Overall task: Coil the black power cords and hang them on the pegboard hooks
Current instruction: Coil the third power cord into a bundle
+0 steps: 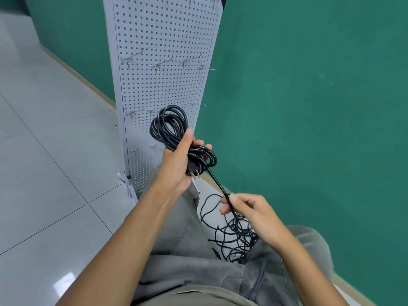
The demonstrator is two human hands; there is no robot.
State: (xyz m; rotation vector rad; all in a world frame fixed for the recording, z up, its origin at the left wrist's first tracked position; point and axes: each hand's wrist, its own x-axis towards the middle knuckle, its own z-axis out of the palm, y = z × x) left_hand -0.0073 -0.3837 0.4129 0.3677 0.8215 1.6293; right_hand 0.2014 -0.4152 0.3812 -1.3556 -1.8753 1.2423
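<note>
My left hand (176,166) grips a coil of black power cord (170,124) in front of the white pegboard (163,36); the cord's plug (193,171) sticks out below my palm. A straight run of the same cord (217,184) leads down to my right hand (249,210), which pinches it between thumb and fingers. Below that hand a tangle of loose black cords (234,237) lies on the floor between my knees. Metal hooks (157,66) stick out of the pegboard in rows, all bare.
The pegboard stands on a white foot (127,186) against a green wall (309,107). Pale floor tiles (44,173) spread to the left. My grey-trousered legs (176,228) are bent below the hands.
</note>
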